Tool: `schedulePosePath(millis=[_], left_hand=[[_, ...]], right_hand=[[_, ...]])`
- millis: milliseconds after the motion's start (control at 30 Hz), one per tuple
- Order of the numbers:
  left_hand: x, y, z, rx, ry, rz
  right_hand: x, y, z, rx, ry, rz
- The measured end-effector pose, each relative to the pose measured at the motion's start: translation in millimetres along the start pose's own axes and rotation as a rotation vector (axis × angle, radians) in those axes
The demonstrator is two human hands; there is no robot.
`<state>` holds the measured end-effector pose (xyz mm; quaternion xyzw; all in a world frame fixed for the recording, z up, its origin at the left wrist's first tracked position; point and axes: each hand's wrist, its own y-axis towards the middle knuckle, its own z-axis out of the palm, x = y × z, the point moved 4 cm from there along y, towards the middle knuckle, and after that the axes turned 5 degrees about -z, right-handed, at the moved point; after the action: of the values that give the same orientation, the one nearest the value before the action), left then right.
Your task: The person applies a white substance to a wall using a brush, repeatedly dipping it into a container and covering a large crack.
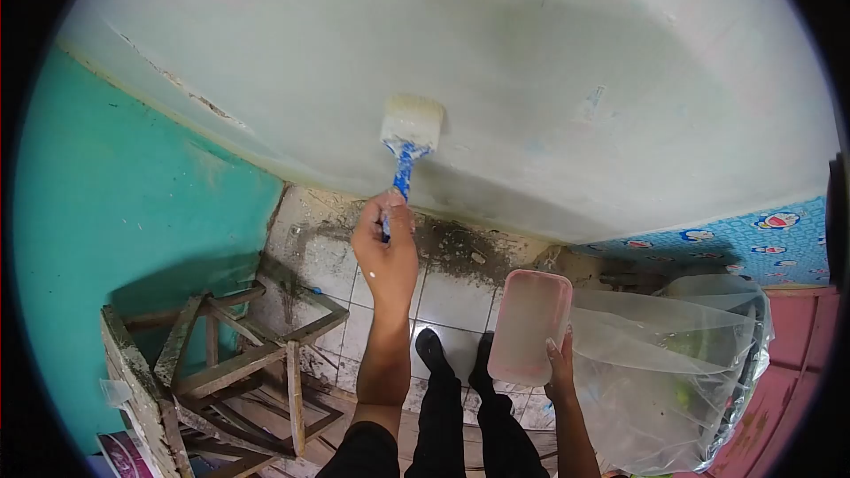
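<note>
A wide paintbrush (405, 155) with a blue, paint-spattered handle is gripped near its end in my left hand (387, 239), fingers closed around it. Its whitish head overlaps the pale wall (549, 80) ahead of me, bristles pointing up. A spot of white shows on the back of that hand. Lower on the right, my right hand (560, 367) holds a pink rectangular plastic tub (531, 327) by its side, thumb at the rim. Inside the tub is something pale and whitish.
A worn wooden frame (235, 372) stands at the left by the teal wall (150, 195). Clear plastic sheeting (664, 363) covers things on the right, below blue cartoon-patterned covering (761, 239). My feet are on dirty white floor tiles (452, 305). Dark grime runs along the wall's base.
</note>
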<state>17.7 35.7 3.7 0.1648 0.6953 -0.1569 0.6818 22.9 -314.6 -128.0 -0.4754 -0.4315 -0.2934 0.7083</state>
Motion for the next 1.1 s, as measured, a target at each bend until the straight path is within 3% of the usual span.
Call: schedulePosePath(millis=[100,200,367,467,600,767,867,967,1100], left_hand=[[-3.1,-5.2,2.1,-0.005,-0.094,-0.003],[48.1,4.0,21.4,0.014,-0.120,-0.037],[227.4,4.3,44.5,0.011,0.061,0.016],[352.4,-10.1,50.9,0.035,0.183,-0.089],[453.3,-29.2,57.7,-0.061,0.452,0.005],[517.6,-32.4,61.4,-0.054,0.552,-0.198],[511.1,-40.0,59.8,-0.106,0.644,-0.278],[541.2,-32.4,51.1,-0.060,0.663,-0.480],[524.4,-6.3,62.2,0.051,0.593,-0.378]], right_hand=[[6.3,-11.3,-1.8,0.026,0.014,-0.002],[-0.4,-9.2,-7.7,0.024,-0.020,-0.009],[-20.7,-9.9,-20.8,0.024,0.012,0.030],[-47.1,-10.5,-39.9,-0.039,-0.015,0.088],[-59.5,-7.3,-48.5,-0.020,-0.048,0.066],[-85.4,-7.4,-67.2,-0.031,-0.063,0.056],[-77.2,-8.4,-60.3,-0.033,-0.043,0.044],[-81.7,-9.4,-63.8,-0.011,-0.061,0.009],[-77.4,-13.2,-63.5,-0.016,-0.078,0.015]])
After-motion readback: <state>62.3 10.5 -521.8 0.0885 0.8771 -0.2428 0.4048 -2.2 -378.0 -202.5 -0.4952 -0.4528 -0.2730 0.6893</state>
